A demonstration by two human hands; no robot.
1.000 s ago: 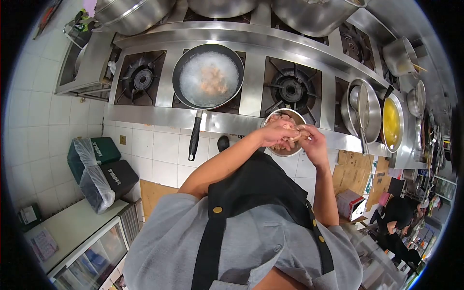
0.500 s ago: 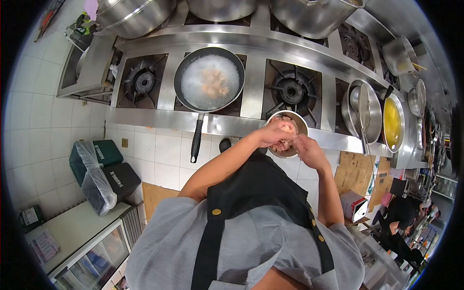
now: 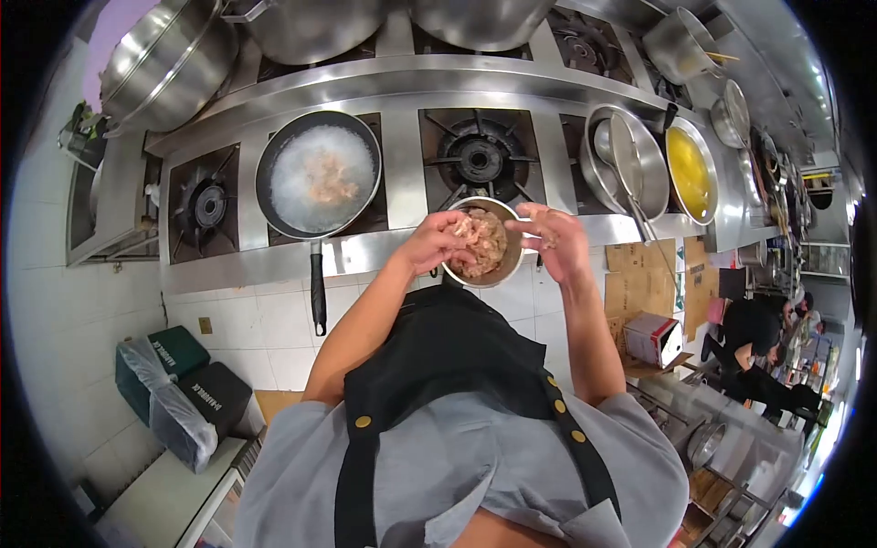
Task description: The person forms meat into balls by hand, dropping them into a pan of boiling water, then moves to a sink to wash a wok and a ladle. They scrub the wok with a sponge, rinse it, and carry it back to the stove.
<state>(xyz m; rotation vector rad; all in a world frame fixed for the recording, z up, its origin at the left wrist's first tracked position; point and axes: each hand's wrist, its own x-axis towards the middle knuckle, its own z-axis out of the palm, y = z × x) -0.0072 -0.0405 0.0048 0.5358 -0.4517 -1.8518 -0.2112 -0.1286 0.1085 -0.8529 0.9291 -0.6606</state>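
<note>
A metal bowl (image 3: 514, 259) of raw pink meat (image 3: 484, 245) is at the stove's front edge, below the middle burner. My left hand (image 3: 431, 243) is at the bowl's left rim, its fingers curled round a small clump of the meat. Over the right rim, my right hand (image 3: 558, 239) has its fingers apart, with bits of meat stuck to them. Left of the bowl, a black frying pan (image 3: 375, 152) sits on a burner, holding cloudy, whitish liquid and a cluster of pale meat pieces (image 3: 331, 177). Its handle (image 3: 318, 290) points toward me.
An unlit burner (image 3: 480, 159) lies behind the bowl. To the right are a metal basin with a strainer (image 3: 628, 161) and a pan of yellow liquid (image 3: 687, 173). Large pots (image 3: 315, 27) line the back. Bins (image 3: 212, 400) stand at lower left; a person (image 3: 751, 331) is far right.
My hands have moved apart; they were together over the bowl, and the right one has opened. The view has shifted, so the stove appears farther left.
</note>
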